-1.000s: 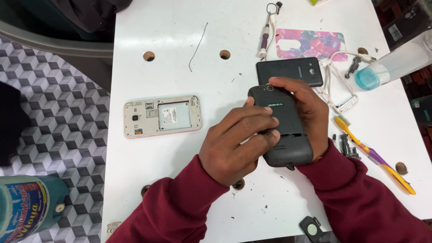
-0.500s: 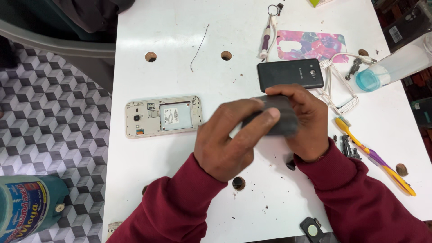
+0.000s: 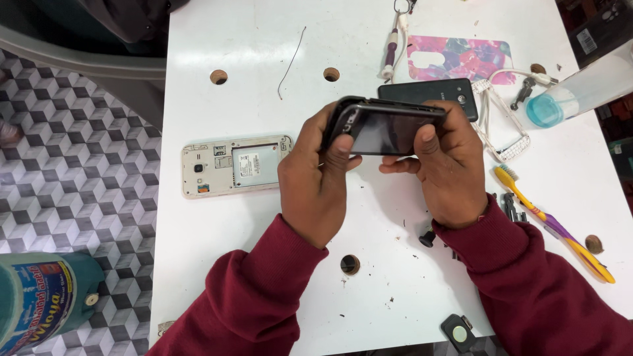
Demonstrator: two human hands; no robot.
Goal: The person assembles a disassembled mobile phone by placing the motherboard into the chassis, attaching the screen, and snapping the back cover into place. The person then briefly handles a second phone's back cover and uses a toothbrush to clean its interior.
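From the head camera we look down on a white table (image 3: pixel 369 39), and we take the dark phone (image 3: pixel 386 125) held over its middle as our landmark. Our left hand (image 3: pixel 316 181) grips the phone's left end, fingers curled behind it and the thumb pressed on the near face; our right hand (image 3: pixel 448 168) pinches its right end, thumb on the near face, fingers wrapped over the top edge. The phone is lifted off the table and tilted so that we see its edge and glossy face.

Left of the phone lies an opened white phone body (image 3: pixel 234 165), its back off. Just behind the phone a black back cover (image 3: pixel 428 89) lies flat, partly hidden by the phone and our right fingers. Beyond that sits a floral phone case (image 3: pixel 461 59), with a slim pen-like tool (image 3: pixel 390 49) to its left. Far left of that, a thin wire (image 3: pixel 291 62) lies on the table. To the right of the phone a clear bottle with a blue cap (image 3: pixel 580 89) lies tipped, cut off by the frame. Right and nearer us is a yellow and purple toothbrush (image 3: pixel 554 227).

Small dark parts near our right wrist are too small to identify. A blue can (image 3: pixel 39 303) stands on the floor far left, cut off at the frame's edge.
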